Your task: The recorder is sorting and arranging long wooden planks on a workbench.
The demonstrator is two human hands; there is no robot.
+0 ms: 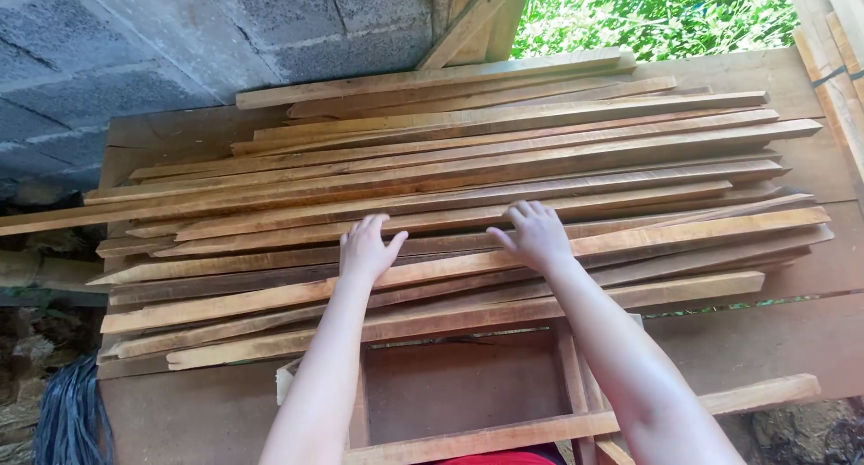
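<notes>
Both hands released, no grip: left hand (367,247) and right hand (536,234) lie flat, fingers spread, on wooden slats (468,195) | slats stacked lengthwise mid-frame on counter (765,348), apparently pressed to steady the pile | block wall (180,42) upper left

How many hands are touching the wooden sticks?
2. The left hand lies flat on the pile of wooden slats, near its middle. The right hand rests on the slats just beside it, fingers spread. No other hands show in view.
</notes>
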